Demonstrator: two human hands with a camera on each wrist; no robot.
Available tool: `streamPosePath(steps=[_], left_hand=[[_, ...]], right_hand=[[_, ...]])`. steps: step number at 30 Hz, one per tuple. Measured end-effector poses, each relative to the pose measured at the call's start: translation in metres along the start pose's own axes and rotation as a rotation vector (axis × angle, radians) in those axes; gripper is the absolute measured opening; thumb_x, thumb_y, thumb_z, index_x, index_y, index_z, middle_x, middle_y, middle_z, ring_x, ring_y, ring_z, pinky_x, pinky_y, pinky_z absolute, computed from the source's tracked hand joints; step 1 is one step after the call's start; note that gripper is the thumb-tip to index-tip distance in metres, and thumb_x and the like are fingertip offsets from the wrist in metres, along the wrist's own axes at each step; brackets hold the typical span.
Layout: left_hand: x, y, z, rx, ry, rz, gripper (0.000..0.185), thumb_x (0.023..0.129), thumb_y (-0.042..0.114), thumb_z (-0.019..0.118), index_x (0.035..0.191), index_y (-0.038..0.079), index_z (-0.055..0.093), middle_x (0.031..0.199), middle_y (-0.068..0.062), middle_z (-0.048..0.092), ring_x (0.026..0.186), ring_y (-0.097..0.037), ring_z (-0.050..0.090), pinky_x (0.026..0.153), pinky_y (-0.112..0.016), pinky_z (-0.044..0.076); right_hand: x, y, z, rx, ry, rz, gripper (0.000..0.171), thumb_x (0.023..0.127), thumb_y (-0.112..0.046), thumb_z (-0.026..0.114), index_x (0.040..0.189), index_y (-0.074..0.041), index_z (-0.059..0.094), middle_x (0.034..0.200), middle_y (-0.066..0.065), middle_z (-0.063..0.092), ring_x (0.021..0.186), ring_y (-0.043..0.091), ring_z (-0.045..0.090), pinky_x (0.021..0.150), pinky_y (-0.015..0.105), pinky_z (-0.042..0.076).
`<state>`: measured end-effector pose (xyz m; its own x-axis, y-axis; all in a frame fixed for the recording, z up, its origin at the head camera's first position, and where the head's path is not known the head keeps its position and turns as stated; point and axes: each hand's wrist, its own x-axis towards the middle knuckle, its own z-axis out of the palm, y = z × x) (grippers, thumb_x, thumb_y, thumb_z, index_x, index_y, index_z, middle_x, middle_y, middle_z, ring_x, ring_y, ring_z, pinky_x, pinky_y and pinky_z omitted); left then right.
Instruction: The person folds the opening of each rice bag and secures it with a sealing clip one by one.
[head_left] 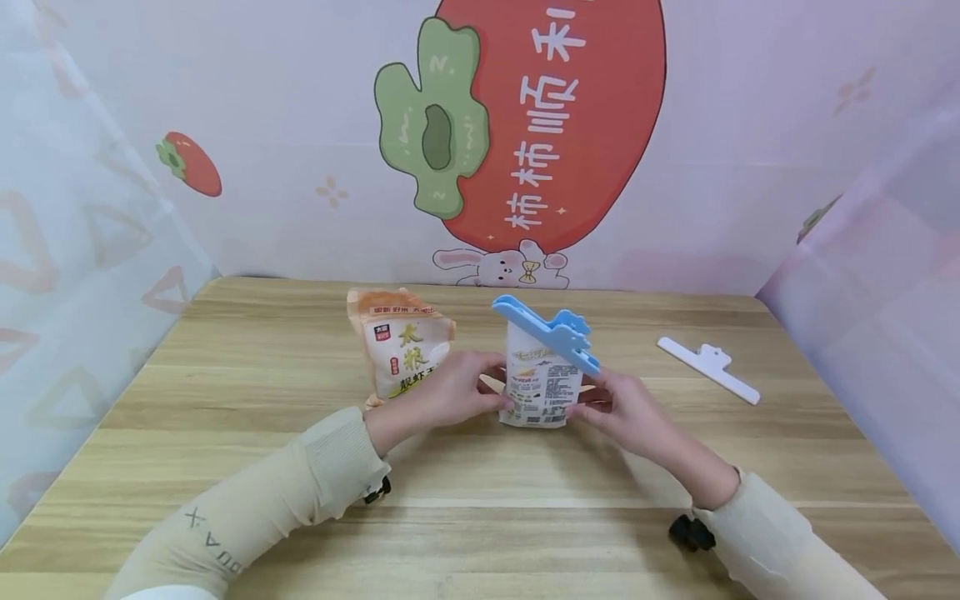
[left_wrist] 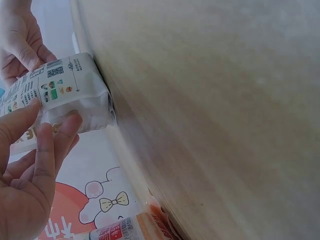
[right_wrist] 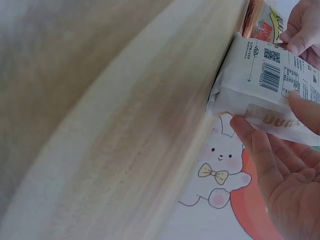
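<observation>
Currently, your left hand (head_left: 442, 392): fingers and thumb pinch the left side of the white bag (head_left: 542, 385); fingertips (left_wrist: 60, 131) curl against its printed back near the base.

Your right hand (head_left: 626, 408): fingers pinch the right side of the same bag, thumb (right_wrist: 306, 112) on the printed face, fingers (right_wrist: 260, 145) underneath.

White bag: stands upright on the wooden table (head_left: 480, 475), near its middle, held between both hands.

Blue clip (head_left: 547, 332): sits slanted across the top of the white bag, right end lower; it appears closed over the folded mouth, though the seal itself cannot be made out.

Orange bag (head_left: 397, 346): just beside your left hand, leaning back, no clip on it.

White clip (head_left: 708, 368): lies flat on the table, well apart to the right, untouched.

Progress, as judged: one bag looks clipped; the orange bag and white clip appear left to do.
</observation>
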<state>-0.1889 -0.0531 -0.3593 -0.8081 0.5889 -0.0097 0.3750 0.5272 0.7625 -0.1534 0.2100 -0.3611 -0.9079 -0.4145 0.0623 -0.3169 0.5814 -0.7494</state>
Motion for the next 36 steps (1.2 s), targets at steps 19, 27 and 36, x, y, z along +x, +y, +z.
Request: streamPosePath(steps=[19, 27, 36], left_hand=[[0.020, -0.001, 0.003, -0.017, 0.067, -0.050, 0.044, 0.088, 0.015, 0.077, 0.129, 0.010, 0.063, 0.120, -0.006, 0.071, 0.112, -0.020, 0.068, 0.092, -0.034, 0.056], [0.030, -0.002, 0.004, -0.041, 0.072, -0.096, 0.047, 0.089, 0.016, 0.075, 0.134, 0.013, 0.061, 0.123, -0.005, 0.069, 0.116, -0.021, 0.065, 0.096, -0.037, 0.054], [0.040, -0.001, 0.002, -0.052, 0.089, -0.136, 0.047, 0.090, 0.017, 0.075, 0.134, 0.015, 0.061, 0.125, -0.004, 0.068, 0.119, -0.022, 0.063, 0.100, -0.040, 0.052]], right_hand=[[0.015, 0.008, -0.008, -0.005, 0.017, 0.059, 0.050, 0.092, -0.005, 0.069, 0.137, 0.006, 0.050, 0.129, 0.029, 0.061, 0.107, 0.039, 0.069, 0.087, 0.041, 0.059], [0.021, 0.013, -0.011, -0.015, 0.038, 0.069, 0.046, 0.092, -0.004, 0.068, 0.134, 0.007, 0.052, 0.128, 0.029, 0.062, 0.107, 0.040, 0.069, 0.087, 0.041, 0.059], [0.030, 0.017, -0.016, -0.019, 0.052, 0.085, 0.046, 0.093, -0.006, 0.068, 0.135, 0.006, 0.053, 0.129, 0.028, 0.062, 0.108, 0.040, 0.068, 0.089, 0.043, 0.058]])
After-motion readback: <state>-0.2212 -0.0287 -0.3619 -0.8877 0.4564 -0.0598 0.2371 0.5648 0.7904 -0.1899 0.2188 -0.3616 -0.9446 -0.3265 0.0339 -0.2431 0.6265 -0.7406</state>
